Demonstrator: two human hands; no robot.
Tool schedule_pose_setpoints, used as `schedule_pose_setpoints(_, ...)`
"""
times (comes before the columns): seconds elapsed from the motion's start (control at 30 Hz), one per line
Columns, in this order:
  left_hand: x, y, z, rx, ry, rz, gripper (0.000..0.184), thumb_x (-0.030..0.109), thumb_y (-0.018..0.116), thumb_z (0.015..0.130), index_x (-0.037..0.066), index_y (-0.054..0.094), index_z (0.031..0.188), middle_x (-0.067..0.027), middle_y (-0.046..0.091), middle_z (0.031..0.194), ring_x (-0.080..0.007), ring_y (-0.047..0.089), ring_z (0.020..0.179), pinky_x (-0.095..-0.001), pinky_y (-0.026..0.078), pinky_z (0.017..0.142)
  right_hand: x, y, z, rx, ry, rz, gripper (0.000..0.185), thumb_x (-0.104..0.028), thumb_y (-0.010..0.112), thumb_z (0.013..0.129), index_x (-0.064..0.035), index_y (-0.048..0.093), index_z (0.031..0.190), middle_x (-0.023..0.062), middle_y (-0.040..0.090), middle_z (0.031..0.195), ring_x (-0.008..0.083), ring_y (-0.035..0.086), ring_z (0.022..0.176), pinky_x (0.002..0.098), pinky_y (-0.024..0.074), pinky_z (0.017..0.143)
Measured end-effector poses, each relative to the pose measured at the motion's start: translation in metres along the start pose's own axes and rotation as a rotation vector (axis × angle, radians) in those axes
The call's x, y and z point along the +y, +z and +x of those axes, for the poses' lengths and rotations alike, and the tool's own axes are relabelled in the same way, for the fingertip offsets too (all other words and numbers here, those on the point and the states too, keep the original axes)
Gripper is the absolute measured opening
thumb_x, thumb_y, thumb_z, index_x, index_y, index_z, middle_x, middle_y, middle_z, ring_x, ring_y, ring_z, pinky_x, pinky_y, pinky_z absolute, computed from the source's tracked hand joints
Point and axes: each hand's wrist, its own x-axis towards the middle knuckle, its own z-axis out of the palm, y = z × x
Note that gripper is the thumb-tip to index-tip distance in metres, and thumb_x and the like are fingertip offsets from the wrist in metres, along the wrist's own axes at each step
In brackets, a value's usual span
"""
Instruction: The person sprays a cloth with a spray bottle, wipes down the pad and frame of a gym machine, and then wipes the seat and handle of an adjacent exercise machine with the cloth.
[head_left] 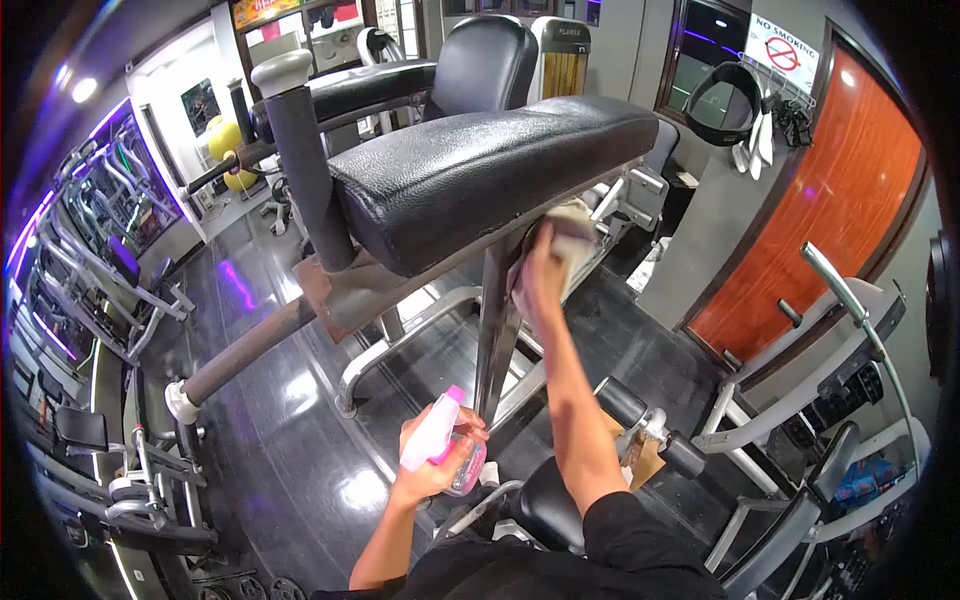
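Note:
Under the black padded armrest (490, 165) of a gym machine, my right hand (541, 272) presses a light-coloured cloth (572, 232) near the top of the dark metal post (494, 330). Its fingers are closed on the cloth. Lower down, my left hand (440, 468) is wrapped round a spray bottle (434, 432) with a pink and white head and a clear pinkish body. The bottle is left of the post's lower end, held upright with a slight tilt.
A grey post with a white cap (283, 72) rises at the armrest's left end. A metal arm (245, 350) juts to the lower left. Black rollers (620, 402) and a seat (550, 505) are low down near my body. Another machine (850, 400) stands right.

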Motion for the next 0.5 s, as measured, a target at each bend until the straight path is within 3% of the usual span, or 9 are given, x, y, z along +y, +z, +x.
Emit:
schedule_pose_setpoints(0.07,0.0,-0.004,-0.003,0.004,-0.002,0.0,0.018,-0.002,0.061,0.081,-0.005,0.055,0.098,-0.0136,0.063,0.089,-0.0219,0.066,0.079,-0.0339,0.054,0.072,0.007,0.002,0.029,0.033,-0.215,-0.077,0.072,-0.058,0.038,0.093,0.0104,0.059,0.103,0.0225,0.062,0.096,0.0275,0.059,0.093,0.0344,0.0428,0.084)
schedule_pose_setpoints(0.1,-0.002,-0.008,-0.005,0.006,0.003,0.006,0.019,-0.003,0.061,0.081,-0.005,0.054,0.098,-0.0136,0.063,0.089,-0.0221,0.066,0.079,-0.0341,0.054,0.072,0.018,0.004,0.035,-0.023,-0.005,-0.129,0.077,-0.06,0.034,0.093,0.012,0.059,0.104,0.0215,0.063,0.093,0.0272,0.06,0.089,0.0356,0.0423,0.082)
schedule_pose_setpoints(0.13,-0.004,-0.01,-0.005,0.009,0.012,0.01,0.02,-0.003,0.061,0.08,-0.004,0.054,0.099,-0.0137,0.063,0.089,-0.0224,0.066,0.079,-0.0343,0.054,0.072,0.069,0.011,0.066,0.042,-0.164,-0.109,0.065,-0.051,0.038,0.096,0.0086,0.056,0.112,0.0217,0.062,0.102,0.0269,0.058,0.099,0.0355,0.0416,0.087)
schedule_pose_setpoints(0.2,-0.006,-0.011,-0.006,0.033,-0.007,-0.036,0.021,-0.004,0.061,0.08,-0.004,0.053,0.1,-0.0141,0.062,0.09,-0.0229,0.066,0.079,-0.0346,0.054,0.072,0.047,0.019,0.014,0.205,-0.721,-0.152,0.049,-0.04,0.042,0.098,0.0037,0.054,0.118,0.0199,0.059,0.111,0.0271,0.055,0.108,0.0357,0.0399,0.093)
schedule_pose_setpoints(0.23,-0.007,-0.011,-0.005,0.054,-0.027,-0.08,0.022,-0.004,0.06,0.08,-0.004,0.053,0.101,-0.0144,0.062,0.091,-0.0233,0.066,0.079,-0.0349,0.054,0.072,0.059,0.016,0.006,0.219,-0.864,-0.392,0.035,-0.024,0.049,0.096,0.0003,0.051,0.122,0.018,0.056,0.12,0.0286,0.05,0.115,0.034,0.0376,0.097)
schedule_pose_setpoints(0.27,-0.007,-0.011,-0.002,0.053,-0.024,-0.08,0.022,-0.004,0.06,0.08,-0.004,0.053,0.101,-0.0144,0.062,0.091,-0.0233,0.066,0.079,-0.0349,0.054,0.072,0.059,0.024,-0.013,0.115,-0.695,-0.055,0.028,-0.013,0.053,0.092,-0.0023,0.055,0.118,0.0186,0.056,0.119,0.0319,0.052,0.113,0.035,0.0387,0.096)
schedule_pose_setpoints(0.37,-0.007,-0.011,0.004,0.043,-0.001,-0.077,0.024,-0.005,0.06,0.079,-0.003,0.052,0.102,-0.015,0.061,0.092,-0.0241,0.066,0.08,-0.0351,0.054,0.073,0.054,0.009,-0.029,0.06,-1.047,-0.295,0.021,-0.003,0.058,0.081,-0.005,0.062,0.102,0.0194,0.061,0.102,0.0394,0.057,0.094,0.0429,0.0468,0.083)
schedule_pose_setpoints(0.47,-0.01,-0.013,0.002,0.038,0.005,-0.087,0.023,-0.006,0.059,0.08,-0.003,0.052,0.101,-0.0152,0.061,0.093,-0.0238,0.066,0.08,-0.0349,0.055,0.072,0.062,-0.007,-0.012,-0.056,-1.118,-0.559,0.026,-0.002,0.058,0.081,-0.0031,0.059,0.107,0.0214,0.059,0.105,0.041,0.056,0.096,0.0442,0.0458,0.085)
schedule_pose_setpoints(0.5,-0.013,-0.014,0.001,0.035,0.004,-0.072,0.023,-0.006,0.059,0.079,-0.003,0.052,0.101,-0.0153,0.061,0.093,-0.0238,0.067,0.08,-0.0348,0.055,0.072,0.068,0.001,-0.005,0.056,-0.992,-0.423,0.031,-0.003,0.059,0.082,-0.0006,0.056,0.113,0.0227,0.058,0.109,0.0411,0.054,0.103,0.0433,0.0443,0.089)
